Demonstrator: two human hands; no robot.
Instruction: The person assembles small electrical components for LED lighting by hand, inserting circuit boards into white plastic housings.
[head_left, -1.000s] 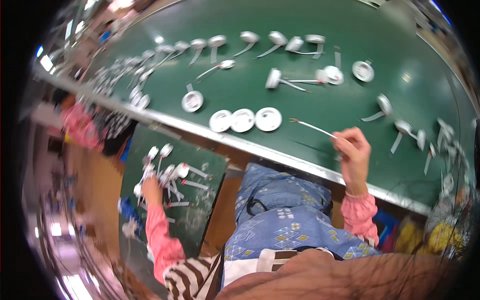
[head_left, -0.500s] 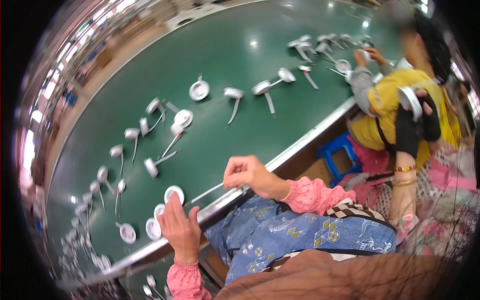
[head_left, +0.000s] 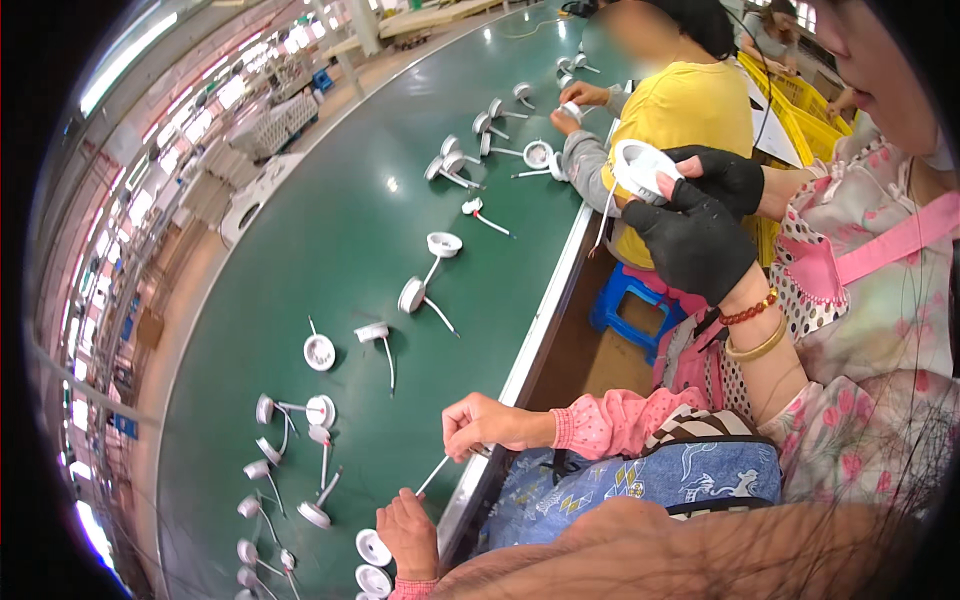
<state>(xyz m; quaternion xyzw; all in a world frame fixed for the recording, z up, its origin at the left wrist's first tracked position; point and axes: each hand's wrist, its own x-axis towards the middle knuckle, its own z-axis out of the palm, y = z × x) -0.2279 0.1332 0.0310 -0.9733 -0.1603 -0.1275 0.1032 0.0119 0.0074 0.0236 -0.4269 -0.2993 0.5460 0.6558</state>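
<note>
A thin white cable point(head_left: 433, 475) stretches across the near edge of the green table between my two hands. My right hand point(head_left: 480, 425) is closed in a pinch on its upper end. At the lower end, the fingers of my left hand point(head_left: 407, 535) are drawn together around the cable's tip, and their undersides are hidden. Just left of that hand lie white round lamp-like parts point(head_left: 373, 547), some cut off by the picture's lower rim.
The green table point(head_left: 480, 360) carries several white round parts with cables, such as one at its middle point(head_left: 372, 332). On my right, a person in black gloves point(head_left: 700, 235) holds a similar part. Beyond sits a person in yellow point(head_left: 680, 110). A blue stool point(head_left: 635, 305) stands below the table edge.
The view has turned to the right, bringing the gloved person further in. My left hand's fingers have come off the round part and closed near the cable tip. The right hand still pinches the cable.
</note>
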